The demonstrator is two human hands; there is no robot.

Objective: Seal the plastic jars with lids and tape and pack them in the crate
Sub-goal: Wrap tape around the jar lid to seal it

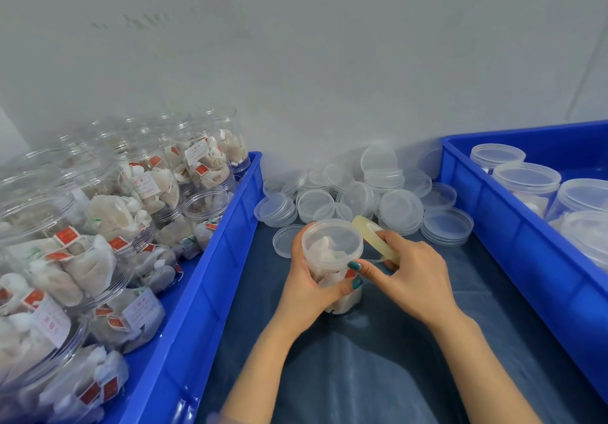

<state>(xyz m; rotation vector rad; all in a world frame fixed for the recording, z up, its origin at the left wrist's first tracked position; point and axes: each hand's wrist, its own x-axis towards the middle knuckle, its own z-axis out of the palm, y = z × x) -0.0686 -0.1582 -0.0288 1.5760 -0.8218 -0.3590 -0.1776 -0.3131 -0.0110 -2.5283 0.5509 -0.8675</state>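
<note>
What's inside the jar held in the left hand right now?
Through the clear lid and wall of the jar, whitish filter pouches show, with one red tag. The left hand wraps the jar's middle, covering the contents there.

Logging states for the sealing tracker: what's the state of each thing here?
held jar: lidded, upright, filled.
left hand: grips the held jar.
right hand: holds the tape roll.
tape roll: strip seemingly drawn out toward the held jar.
jars in left crate: filled, open, no lids.
jars in right crate: lidded.
loose lids: heaped behind the held jar.
</note>
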